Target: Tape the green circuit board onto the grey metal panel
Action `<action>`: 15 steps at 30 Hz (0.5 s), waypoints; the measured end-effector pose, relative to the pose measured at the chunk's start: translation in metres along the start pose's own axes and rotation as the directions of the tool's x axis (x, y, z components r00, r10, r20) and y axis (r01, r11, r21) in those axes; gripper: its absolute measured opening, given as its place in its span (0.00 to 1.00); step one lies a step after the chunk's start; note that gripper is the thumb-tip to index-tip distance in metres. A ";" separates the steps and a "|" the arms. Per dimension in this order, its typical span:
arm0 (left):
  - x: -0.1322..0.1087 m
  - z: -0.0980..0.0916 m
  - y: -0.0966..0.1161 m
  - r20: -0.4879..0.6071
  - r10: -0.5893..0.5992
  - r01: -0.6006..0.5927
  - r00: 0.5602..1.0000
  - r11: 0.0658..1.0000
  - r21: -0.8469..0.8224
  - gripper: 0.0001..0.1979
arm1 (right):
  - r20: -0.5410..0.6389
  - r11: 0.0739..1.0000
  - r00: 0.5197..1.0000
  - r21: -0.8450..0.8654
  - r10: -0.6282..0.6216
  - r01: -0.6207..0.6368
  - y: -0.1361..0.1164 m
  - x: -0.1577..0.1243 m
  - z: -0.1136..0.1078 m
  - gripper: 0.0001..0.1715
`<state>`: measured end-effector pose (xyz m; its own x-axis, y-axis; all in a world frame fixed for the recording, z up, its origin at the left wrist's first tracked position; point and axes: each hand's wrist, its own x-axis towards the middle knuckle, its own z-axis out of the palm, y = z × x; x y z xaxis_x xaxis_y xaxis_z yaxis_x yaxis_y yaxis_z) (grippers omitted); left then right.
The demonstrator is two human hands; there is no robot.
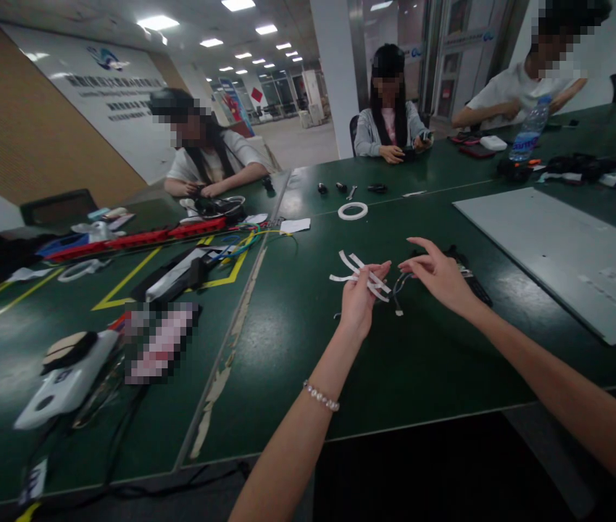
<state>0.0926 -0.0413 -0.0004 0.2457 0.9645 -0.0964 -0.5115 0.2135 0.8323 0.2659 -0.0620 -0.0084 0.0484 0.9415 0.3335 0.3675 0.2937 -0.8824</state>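
Several narrow white strips, which look like tape, fan out from my left hand, whose fingers are closed on them. To its right, the thumb and fingers of my right hand come together at the upper end of a thin grey cable. The cable hangs in a curve between my hands, with a small pale tag at its lower end. Behind my right hand lies a black item, partly covered by the hand, so its kind is unclear.
A roll of white tape lies ahead, with a small wrench and black parts beyond it. A large grey panel is at right. A red power strip and cables lie at left. Three people sit across the table.
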 end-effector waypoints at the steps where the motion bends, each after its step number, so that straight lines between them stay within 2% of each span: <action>1: 0.001 -0.001 0.001 -0.013 -0.018 0.018 1.000 1.000 -0.018 0.10 | -0.029 0.995 0.999 -0.096 -0.012 0.010 0.004 0.003 -0.009 0.32; 4: 0.004 -0.004 0.004 -0.027 -0.072 0.071 0.997 0.996 -0.053 0.09 | -0.103 0.914 0.995 -0.404 -0.001 -0.041 0.021 0.012 -0.035 0.31; 6: 0.006 -0.006 0.006 -0.025 -0.088 0.087 0.996 0.994 -0.064 0.08 | -0.108 0.837 0.994 -0.541 0.021 -0.077 0.034 0.015 -0.048 0.31; 10: 0.008 -0.009 0.008 -0.040 -0.090 0.087 0.995 0.994 -0.069 0.08 | -0.011 0.760 0.993 -0.642 0.119 -0.099 0.053 0.013 -0.056 0.36; 13: 0.009 -0.010 0.009 -0.057 -0.093 0.090 0.994 0.994 -0.060 0.06 | 0.055 0.700 0.970 -0.702 0.238 -0.132 0.059 0.009 -0.051 0.42; 15: 0.010 -0.011 0.010 -0.053 -0.098 0.095 0.994 0.994 -0.061 0.06 | 0.096 0.683 0.962 -0.722 0.255 -0.109 0.061 0.007 -0.046 0.43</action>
<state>0.0810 -0.0277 0.0012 0.2506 0.9459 -0.2062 -0.5351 0.3128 0.7847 0.3313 -0.0448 -0.0446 0.0513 0.9966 0.0643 0.9162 -0.0214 -0.4001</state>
